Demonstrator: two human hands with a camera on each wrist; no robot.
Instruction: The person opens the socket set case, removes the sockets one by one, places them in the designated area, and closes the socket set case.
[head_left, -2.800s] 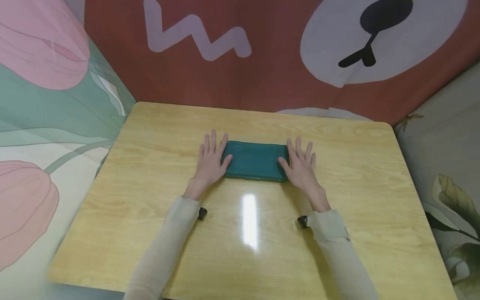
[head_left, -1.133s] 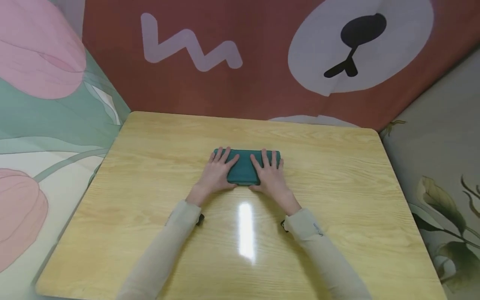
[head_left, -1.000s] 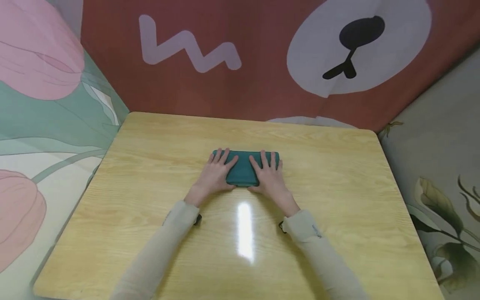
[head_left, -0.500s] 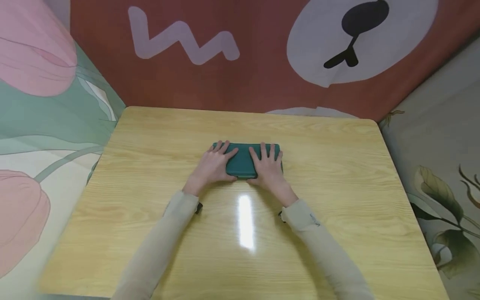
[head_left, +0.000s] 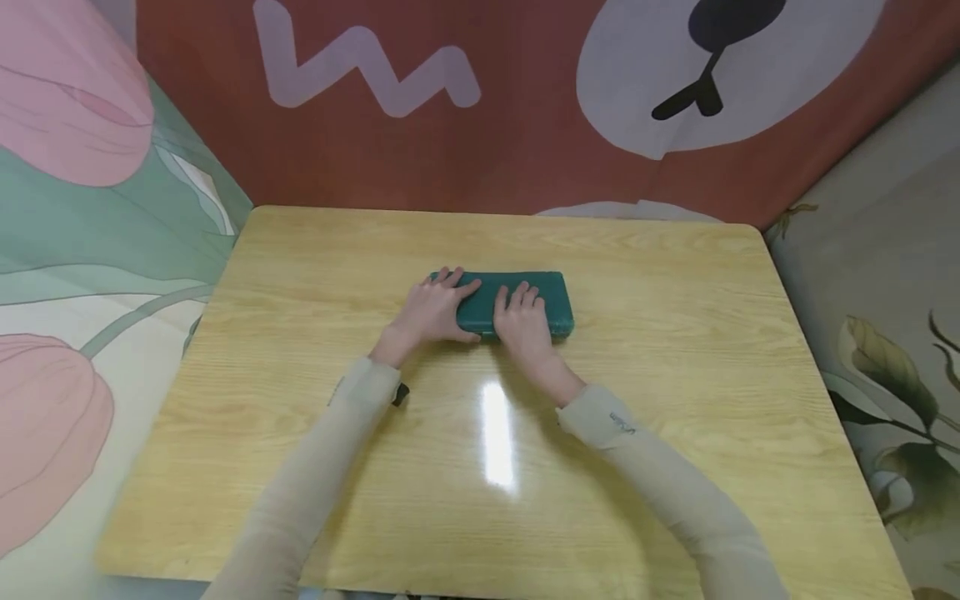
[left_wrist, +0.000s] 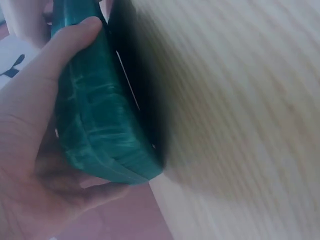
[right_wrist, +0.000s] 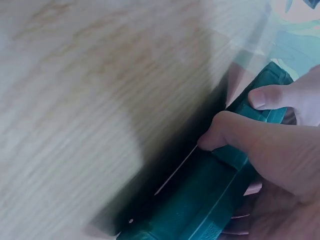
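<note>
Green folded cloth (head_left: pixel 517 300) lying flat near the middle of the wooden table (head_left: pixel 675 400), long side across, well apart from every edge. Left hand (head_left: pixel 431 310) placed over the left end, fingers fairly straight on top, thumb laid along the near edge; in the left wrist view, thumb (left_wrist: pixel 60 65) pressed against the stacked folds (left_wrist: pixel 100 130). Right hand (head_left: pixel 520 321) set on the near middle of the bundle, fingers bent and hooked over the near edge, thumb tip (right_wrist: pixel 210 140) tucked at the seam where cloth meets table; gripping the edge layers, by appearance.

Likely step: taking up the near edge for a further fold or a lift. For a clean result:
- Keep the left palm flat to pin the stack.
- Gather all layers with the right fingers, not only the top one.
- Lift evenly, without dragging the bundle across the glossy surface.
- Align edges before pressing down.
</note>
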